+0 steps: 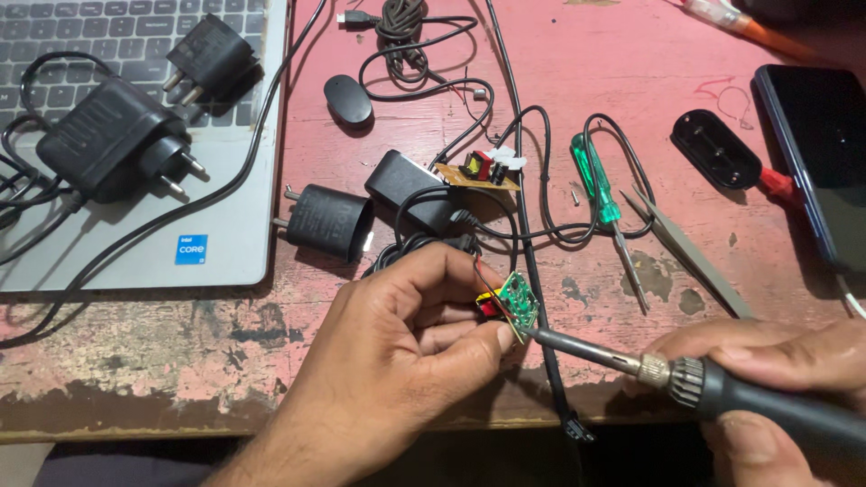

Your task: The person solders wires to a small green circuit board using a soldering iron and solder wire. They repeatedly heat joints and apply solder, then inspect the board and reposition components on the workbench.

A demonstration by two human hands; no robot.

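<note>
Left hand pinching circuit board, right hand gripping soldering iron (tip seemingly touching), cables, screwdriver nearby

Small green circuit board with red-yellow component, tilted on edge above the desk front. Black-handled soldering iron lies slanted, metal tip touching the board's lower edge.
</note>
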